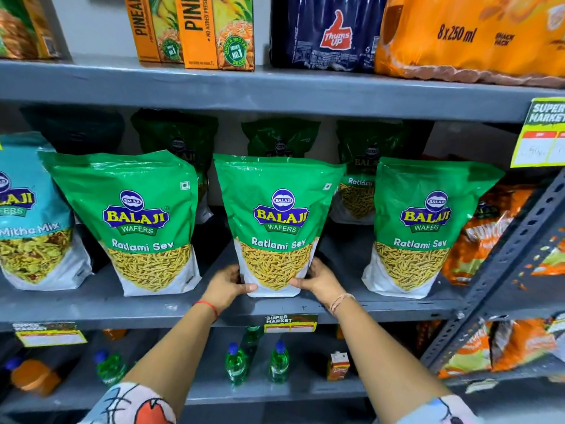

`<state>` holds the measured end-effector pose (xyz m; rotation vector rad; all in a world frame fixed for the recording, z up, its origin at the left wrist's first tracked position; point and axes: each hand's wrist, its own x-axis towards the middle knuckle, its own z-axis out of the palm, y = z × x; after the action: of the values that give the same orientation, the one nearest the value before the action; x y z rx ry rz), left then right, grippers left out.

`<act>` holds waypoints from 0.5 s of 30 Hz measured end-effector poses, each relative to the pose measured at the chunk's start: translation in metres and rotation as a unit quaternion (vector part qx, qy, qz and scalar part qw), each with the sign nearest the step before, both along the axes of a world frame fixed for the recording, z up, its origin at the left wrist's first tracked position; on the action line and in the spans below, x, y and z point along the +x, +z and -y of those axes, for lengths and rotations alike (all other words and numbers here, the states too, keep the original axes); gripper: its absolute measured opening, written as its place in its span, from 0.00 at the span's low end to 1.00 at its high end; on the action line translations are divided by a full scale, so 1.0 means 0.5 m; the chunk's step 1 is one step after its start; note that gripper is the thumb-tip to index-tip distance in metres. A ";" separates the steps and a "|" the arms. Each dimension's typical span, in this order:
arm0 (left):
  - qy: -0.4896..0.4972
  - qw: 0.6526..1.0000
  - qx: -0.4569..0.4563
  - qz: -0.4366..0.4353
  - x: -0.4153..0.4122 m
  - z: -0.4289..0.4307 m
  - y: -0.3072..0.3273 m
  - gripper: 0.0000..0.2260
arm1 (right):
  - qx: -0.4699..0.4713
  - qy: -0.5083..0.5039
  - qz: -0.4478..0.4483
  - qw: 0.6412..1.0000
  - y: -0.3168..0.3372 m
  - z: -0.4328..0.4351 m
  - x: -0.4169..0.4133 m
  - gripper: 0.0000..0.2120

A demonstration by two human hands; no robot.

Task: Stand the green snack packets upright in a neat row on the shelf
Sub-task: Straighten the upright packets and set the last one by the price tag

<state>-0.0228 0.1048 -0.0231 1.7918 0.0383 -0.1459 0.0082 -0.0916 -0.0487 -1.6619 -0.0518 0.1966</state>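
Observation:
Three green Ratlami Sev packets stand upright along the front of the grey shelf point(91, 304). My left hand point(227, 286) and my right hand point(318, 281) clasp the bottom corners of the middle packet point(279, 209), one on each side. The left packet point(134, 209) leans slightly to the left. The right packet point(425, 215) stands apart from my hands. More green packets point(279, 139) stand in a second row behind, partly hidden in shadow.
A blue Mitha Mix packet point(27, 215) stands at the far left, orange snack bags point(486, 237) at the right beside a perforated metal upright point(501, 261). Juice cartons and drink packs fill the shelf above; small green bottles point(278, 362) stand below.

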 end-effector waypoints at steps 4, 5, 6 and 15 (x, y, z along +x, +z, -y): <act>0.017 1.000 0.000 0.008 -0.001 -0.019 -0.014 0.24 | -0.019 -0.030 0.027 0.999 -0.017 -0.001 -0.022 0.36; 0.066 0.998 0.002 0.025 -0.010 -0.020 -0.022 0.25 | -0.017 -0.055 0.033 0.998 -0.025 0.002 -0.036 0.38; 0.140 0.989 0.005 0.045 -0.029 -0.019 -0.028 0.23 | -0.023 -0.089 0.037 0.995 -0.028 0.006 -0.058 0.38; 0.005 0.984 0.053 0.169 -0.093 0.232 -0.054 0.10 | -0.072 -0.457 0.170 0.870 -0.027 0.169 -0.160 0.26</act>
<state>-0.0693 -0.0111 -0.0501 1.9013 -0.1917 0.1717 -0.0718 -0.1760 -0.0623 -1.6812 0.4930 -0.8316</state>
